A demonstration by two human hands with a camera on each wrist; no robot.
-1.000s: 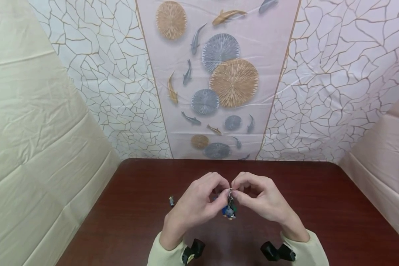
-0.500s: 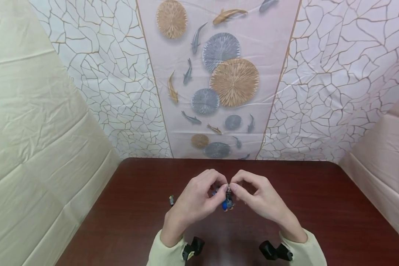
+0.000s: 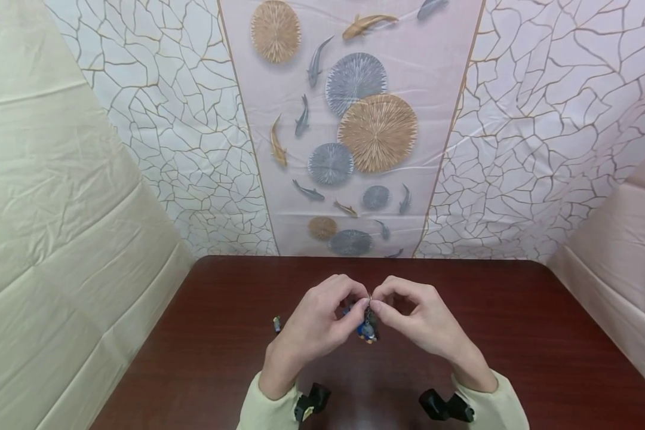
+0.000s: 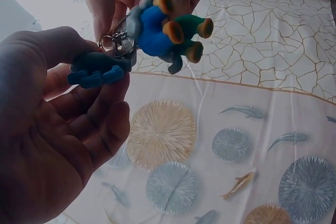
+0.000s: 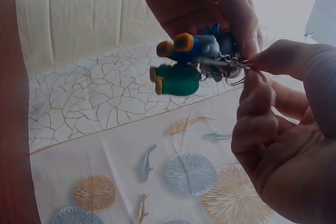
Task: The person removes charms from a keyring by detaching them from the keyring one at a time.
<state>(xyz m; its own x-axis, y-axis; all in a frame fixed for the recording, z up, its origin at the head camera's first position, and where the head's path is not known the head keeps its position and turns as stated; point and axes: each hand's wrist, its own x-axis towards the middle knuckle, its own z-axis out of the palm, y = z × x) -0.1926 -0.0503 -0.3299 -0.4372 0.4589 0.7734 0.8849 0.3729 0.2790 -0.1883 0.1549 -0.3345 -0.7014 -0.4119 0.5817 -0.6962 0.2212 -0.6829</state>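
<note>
Above the table, my left hand [image 3: 317, 325] and right hand [image 3: 430, 316] meet at a metal key ring from which small figurines hang. In the left wrist view, the left thumb and fingers pinch a dark figurine with blue limbs [image 4: 97, 72] near the ring [image 4: 106, 42]. Beside it dangle a blue figurine [image 4: 153, 31] and a green figurine [image 4: 189, 26], both with orange feet. Seen from the right wrist, the right thumb and index finger pinch the metal end beside the chain [image 5: 228, 61]. Fingers partly hide the ring.
A small grey figurine [image 3: 276, 324] lies on the dark red-brown table [image 3: 220, 370], left of the left hand. Behind the table hangs a patterned cloth [image 3: 376, 134]. Pale fabric panels [image 3: 59, 239] flank both sides.
Both hands have risen slightly and shifted a little left with the key ring. The hanging figurines have swung and turned. The figurine on the table has not moved.
</note>
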